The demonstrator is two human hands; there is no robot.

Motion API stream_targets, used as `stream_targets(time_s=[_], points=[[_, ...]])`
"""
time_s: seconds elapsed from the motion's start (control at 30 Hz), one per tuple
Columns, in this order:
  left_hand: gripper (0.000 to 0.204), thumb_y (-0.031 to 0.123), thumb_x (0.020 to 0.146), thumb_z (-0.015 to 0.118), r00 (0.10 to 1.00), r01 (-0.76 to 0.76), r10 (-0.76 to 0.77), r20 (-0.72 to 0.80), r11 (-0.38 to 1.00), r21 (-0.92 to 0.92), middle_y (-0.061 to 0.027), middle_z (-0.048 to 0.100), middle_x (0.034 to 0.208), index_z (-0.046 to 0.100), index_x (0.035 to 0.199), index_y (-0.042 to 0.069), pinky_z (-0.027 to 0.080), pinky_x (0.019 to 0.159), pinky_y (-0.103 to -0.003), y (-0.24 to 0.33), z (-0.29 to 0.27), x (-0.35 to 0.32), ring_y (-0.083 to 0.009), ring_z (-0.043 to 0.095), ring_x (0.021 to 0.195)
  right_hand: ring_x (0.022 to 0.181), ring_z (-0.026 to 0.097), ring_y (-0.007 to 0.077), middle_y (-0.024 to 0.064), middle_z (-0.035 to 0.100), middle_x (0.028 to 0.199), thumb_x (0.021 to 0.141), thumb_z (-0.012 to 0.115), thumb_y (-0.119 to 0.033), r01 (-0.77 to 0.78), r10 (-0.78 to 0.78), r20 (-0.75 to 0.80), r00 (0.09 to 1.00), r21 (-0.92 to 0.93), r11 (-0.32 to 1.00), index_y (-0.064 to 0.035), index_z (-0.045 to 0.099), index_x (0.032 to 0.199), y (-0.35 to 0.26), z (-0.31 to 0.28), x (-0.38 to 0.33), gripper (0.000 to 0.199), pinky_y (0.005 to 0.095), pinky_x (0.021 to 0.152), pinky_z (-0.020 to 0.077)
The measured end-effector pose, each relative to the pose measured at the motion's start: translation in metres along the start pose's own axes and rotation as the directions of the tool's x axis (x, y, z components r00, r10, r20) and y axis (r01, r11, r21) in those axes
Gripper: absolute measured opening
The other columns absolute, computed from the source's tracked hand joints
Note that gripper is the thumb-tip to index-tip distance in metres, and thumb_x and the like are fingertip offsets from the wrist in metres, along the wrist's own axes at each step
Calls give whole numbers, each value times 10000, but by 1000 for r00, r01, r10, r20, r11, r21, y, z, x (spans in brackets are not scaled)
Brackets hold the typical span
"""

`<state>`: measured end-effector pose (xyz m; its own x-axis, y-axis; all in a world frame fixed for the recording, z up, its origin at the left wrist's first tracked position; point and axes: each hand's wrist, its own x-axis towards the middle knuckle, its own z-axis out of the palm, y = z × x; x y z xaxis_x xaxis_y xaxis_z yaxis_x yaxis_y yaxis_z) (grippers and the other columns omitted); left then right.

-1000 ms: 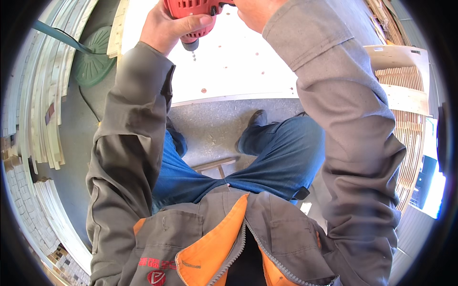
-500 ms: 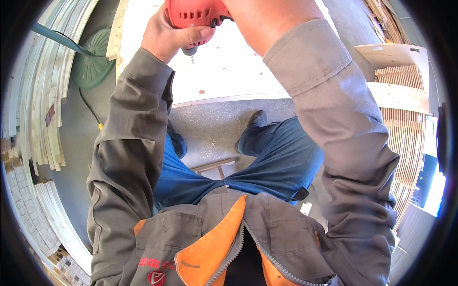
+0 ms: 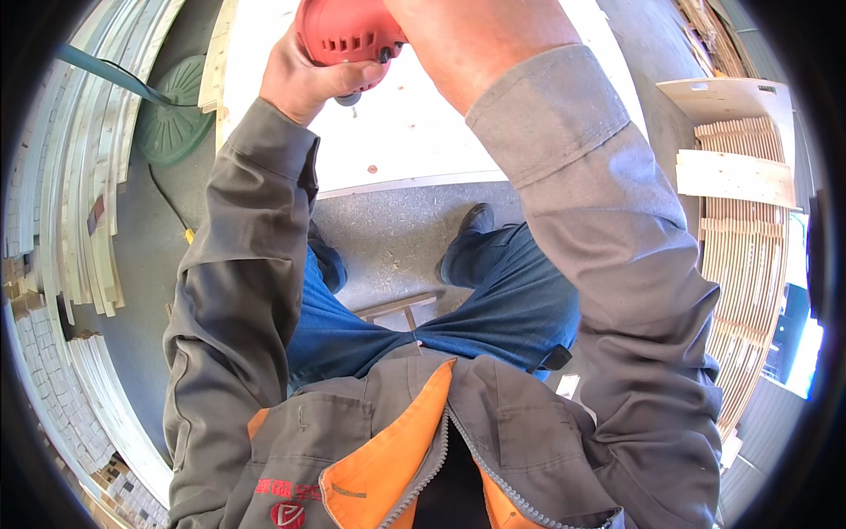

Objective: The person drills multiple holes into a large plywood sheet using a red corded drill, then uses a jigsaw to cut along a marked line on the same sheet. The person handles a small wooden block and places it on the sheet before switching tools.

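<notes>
My left hand is closed round the front of a red power drill, its thumb lying across the body below the vent slots. The drill's dark chuck shows just under that thumb, close over a pale wooden board. A bit at the chuck is barely visible. My right forearm reaches past the drill and out at the top edge. The right hand itself is beyond the picture, so its grip is hidden, as is the drill's rear.
Long timber strips are stacked at the left, near a round green base with a pole and cable. At the right stand bundled thin slats and a wooden panel. A wooden bar lies between my legs.
The drill and my left hand have shifted slightly left and down. My right forearm has swung left too, and less of the bit shows.
</notes>
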<state>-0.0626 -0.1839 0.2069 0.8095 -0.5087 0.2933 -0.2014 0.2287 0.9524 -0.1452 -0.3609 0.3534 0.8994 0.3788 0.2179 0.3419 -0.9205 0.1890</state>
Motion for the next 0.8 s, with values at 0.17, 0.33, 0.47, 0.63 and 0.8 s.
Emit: stream_targets(time_s=[0.17, 0.33, 0.47, 0.63, 0.8], points=[[669, 213, 729, 885, 996, -71, 71, -48, 997, 7, -45, 695, 1023, 571, 1283, 10, 535, 770, -290, -2, 7, 4, -139, 664, 884, 806, 747, 356, 197, 706, 895, 964, 581, -166, -23, 22, 57, 998, 14, 1000, -7, 635, 1086, 1, -10, 0, 208, 446, 665, 596], [666, 228, 734, 883, 999, -10, 13, -51, 998, 65, -47, 702, 1079, 594, 1296, 16, 546, 818, -306, -6, -10, -3, -143, 669, 944, 820, 750, 356, 202, 714, 902, 973, 571, -165, -15, 14, 25, 1000, 34, 999, -6, 640, 1078, -5, -4, 4, 202, 445, 676, 599], [672, 243, 731, 887, 995, -82, 83, -56, 996, 35, -49, 706, 1121, 610, 1302, 20, 550, 872, -324, -10, -1, 4, -155, 672, 1000, 817, 751, 355, 199, 714, 887, 976, 565, -173, -55, 56, 23, 998, -26, 998, -9, 642, 1070, -3, -10, 2, 205, 444, 678, 600], [674, 239, 732, 885, 997, -39, 41, -62, 998, 46, -52, 705, 1134, 607, 1306, 22, 542, 908, -337, -10, -8, 0, -164, 669, 1037, 799, 750, 357, 199, 714, 879, 971, 565, -182, -42, 42, -14, 999, -4, 999, -15, 644, 1060, -3, 2, 6, 205, 447, 669, 597], [656, 222, 735, 875, 998, -40, 40, -45, 999, -6, -50, 703, 1127, 607, 1299, 20, 536, 887, -329, -11, -5, 6, -160, 664, 1030, 800, 744, 370, 206, 712, 882, 966, 561, -186, -36, 38, -57, 998, 34, 999, -15, 642, 1056, 8, 22, 13, 209, 461, 673, 590]])
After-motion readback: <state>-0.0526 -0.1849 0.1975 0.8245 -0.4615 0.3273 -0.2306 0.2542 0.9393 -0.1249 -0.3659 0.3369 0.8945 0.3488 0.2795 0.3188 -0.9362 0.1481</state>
